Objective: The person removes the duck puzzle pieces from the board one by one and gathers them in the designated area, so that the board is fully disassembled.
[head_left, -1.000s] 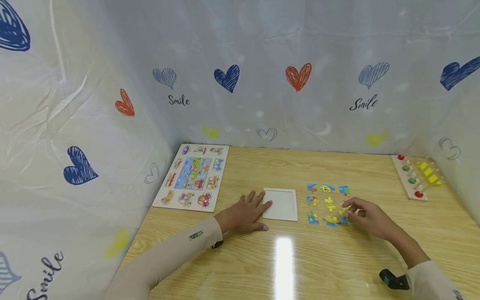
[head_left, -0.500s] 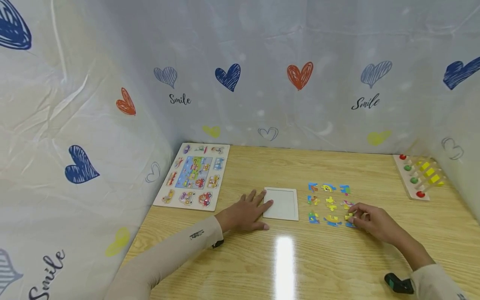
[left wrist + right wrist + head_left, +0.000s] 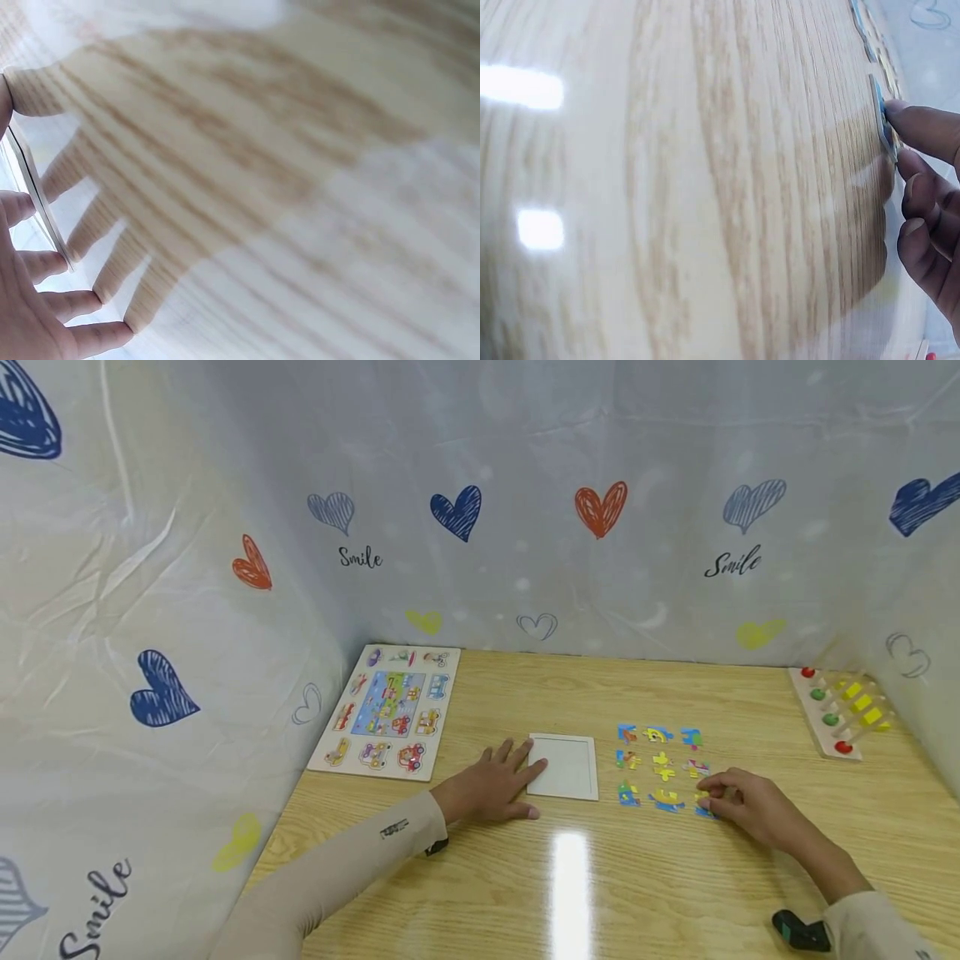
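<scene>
My left hand (image 3: 495, 783) lies flat with fingers spread, its fingertips on the left edge of a white square puzzle tray (image 3: 562, 767). In the left wrist view the fingers (image 3: 64, 304) are straight beside the tray's edge. To the tray's right, several loose jigsaw pieces are laid out in rows. My right hand (image 3: 750, 806) pinches the jigsaw piece (image 3: 703, 808) at the lower right corner of these rows, which lies on the table. The right wrist view shows the thumb (image 3: 922, 129) on that piece and the index finger at its far edge; fingers partly cover it.
A large vehicle picture board (image 3: 442, 710) lies at the back left of the wooden table (image 3: 637, 893). At the back right stands a wooden peg board (image 3: 825, 718) with red and green beads and yellow blocks. Cloth walls (image 3: 525, 568) border the table.
My right hand has shifted slightly right and toward me, and the corner jigsaw piece has moved with it, uncovering the pink piece above. The left hand stays put on the tray.
</scene>
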A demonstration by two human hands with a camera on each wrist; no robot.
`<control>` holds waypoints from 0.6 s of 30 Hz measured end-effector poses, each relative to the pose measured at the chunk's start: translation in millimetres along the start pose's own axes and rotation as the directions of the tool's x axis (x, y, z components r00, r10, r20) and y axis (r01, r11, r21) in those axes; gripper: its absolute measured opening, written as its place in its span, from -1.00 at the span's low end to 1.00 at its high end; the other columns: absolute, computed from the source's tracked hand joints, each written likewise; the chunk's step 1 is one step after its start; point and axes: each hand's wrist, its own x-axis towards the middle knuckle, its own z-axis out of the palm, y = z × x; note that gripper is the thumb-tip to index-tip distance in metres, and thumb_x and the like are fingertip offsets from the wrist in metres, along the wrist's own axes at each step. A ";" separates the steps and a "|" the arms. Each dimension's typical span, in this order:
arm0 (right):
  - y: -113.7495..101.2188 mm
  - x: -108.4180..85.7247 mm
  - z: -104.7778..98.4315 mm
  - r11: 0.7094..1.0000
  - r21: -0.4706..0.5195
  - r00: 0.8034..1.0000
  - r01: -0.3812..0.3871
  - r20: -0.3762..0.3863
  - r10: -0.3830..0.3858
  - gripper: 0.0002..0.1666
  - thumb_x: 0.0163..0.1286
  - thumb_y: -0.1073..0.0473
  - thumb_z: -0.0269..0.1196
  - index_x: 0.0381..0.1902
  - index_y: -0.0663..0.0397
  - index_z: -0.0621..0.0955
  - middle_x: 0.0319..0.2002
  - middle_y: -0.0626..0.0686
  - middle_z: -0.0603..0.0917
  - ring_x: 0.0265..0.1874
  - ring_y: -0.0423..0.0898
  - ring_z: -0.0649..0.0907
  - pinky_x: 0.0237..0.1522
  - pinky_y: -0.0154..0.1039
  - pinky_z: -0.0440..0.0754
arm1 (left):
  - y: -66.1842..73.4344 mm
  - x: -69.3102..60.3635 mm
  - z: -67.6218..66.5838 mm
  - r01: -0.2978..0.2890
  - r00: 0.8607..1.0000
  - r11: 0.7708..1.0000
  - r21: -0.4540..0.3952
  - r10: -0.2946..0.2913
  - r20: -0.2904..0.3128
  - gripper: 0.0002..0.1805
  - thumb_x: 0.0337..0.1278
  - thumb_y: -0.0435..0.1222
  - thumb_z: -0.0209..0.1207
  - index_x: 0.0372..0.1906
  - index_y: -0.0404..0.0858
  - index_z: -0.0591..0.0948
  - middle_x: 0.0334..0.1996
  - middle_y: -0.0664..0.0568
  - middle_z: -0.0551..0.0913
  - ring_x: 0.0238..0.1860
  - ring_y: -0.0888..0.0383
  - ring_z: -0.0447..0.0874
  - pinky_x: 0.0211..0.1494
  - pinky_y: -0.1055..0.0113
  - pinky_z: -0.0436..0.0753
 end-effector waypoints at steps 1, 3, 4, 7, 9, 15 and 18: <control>0.1 0.1 0.1 1.000 0.000 1.000 0.009 -0.002 -0.009 -0.79 0.27 0.32 0.40 -0.13 0.08 0.72 -0.35 -0.17 0.61 -0.50 -0.42 0.43 -0.50 -0.38 0.45 | 0.1 -0.3 -0.3 0.001 1.000 1.000 -0.001 -0.001 0.001 -0.09 0.36 0.37 -0.20 0.64 0.03 -0.04 0.63 -0.17 -0.15 0.58 -0.31 -0.06 0.46 -0.22 0.28; -0.3 0.3 0.0 1.000 0.004 1.000 0.021 -0.008 -0.021 -0.79 0.26 0.34 0.40 -0.13 0.08 0.71 -0.35 -0.16 0.60 -0.50 -0.41 0.42 -0.51 -0.38 0.45 | 0.3 -0.6 -0.5 0.002 1.000 1.000 -0.002 -0.002 0.003 -0.09 0.36 0.37 -0.20 0.64 0.03 -0.04 0.63 -0.17 -0.15 0.58 -0.31 -0.06 0.46 -0.22 0.28; -0.6 0.4 -0.2 1.000 0.008 1.000 0.021 -0.007 -0.021 -0.78 0.26 0.34 0.40 -0.13 0.09 0.71 -0.35 -0.16 0.60 -0.51 -0.41 0.42 -0.52 -0.38 0.44 | 0.2 -0.7 -0.5 0.001 1.000 1.000 -0.001 -0.001 0.003 -0.09 0.36 0.37 -0.20 0.64 0.03 -0.04 0.63 -0.17 -0.15 0.58 -0.31 -0.06 0.46 -0.22 0.28; -1.4 0.5 -0.6 1.000 0.023 1.000 0.015 -0.006 -0.015 -0.77 0.27 0.35 0.39 -0.11 0.12 0.69 -0.35 -0.14 0.60 -0.54 -0.40 0.41 -0.53 -0.39 0.42 | -0.1 -0.3 0.0 -0.002 1.000 1.000 0.000 0.002 0.001 -0.09 0.36 0.37 -0.20 0.64 0.03 -0.04 0.63 -0.18 -0.15 0.58 -0.31 -0.06 0.46 -0.22 0.29; -1.3 0.3 -0.7 1.000 0.027 1.000 0.004 0.000 -0.004 -0.75 0.28 0.33 0.39 -0.07 0.14 0.68 -0.34 -0.14 0.60 -0.57 -0.39 0.39 -0.55 -0.39 0.40 | -0.2 0.2 0.5 -0.005 1.000 1.000 0.003 0.005 0.001 -0.09 0.36 0.38 -0.21 0.64 0.03 -0.04 0.63 -0.18 -0.15 0.58 -0.31 -0.06 0.45 -0.22 0.29; -1.4 0.1 -1.6 0.999 0.028 0.999 -0.041 0.018 0.041 -0.71 0.32 0.25 0.39 -0.01 0.16 0.66 -0.34 -0.13 0.61 -0.63 -0.38 0.38 -0.58 -0.38 0.41 | 0.1 2.3 -0.2 0.000 1.000 1.000 0.001 0.000 0.018 -0.08 0.35 0.39 -0.20 0.64 0.04 -0.05 0.63 -0.17 -0.16 0.59 -0.30 -0.07 0.46 -0.21 0.29; -3.1 0.5 -2.6 0.997 0.030 0.997 -0.075 0.019 0.074 -0.66 0.35 0.18 0.38 0.04 0.18 0.65 -0.33 -0.11 0.63 -0.67 -0.36 0.40 -0.61 -0.36 0.41 | 0.8 2.4 -1.7 0.011 0.999 1.000 -0.011 -0.010 0.037 -0.07 0.34 0.38 -0.17 0.64 0.04 -0.05 0.64 -0.16 -0.15 0.59 -0.30 -0.08 0.46 -0.21 0.28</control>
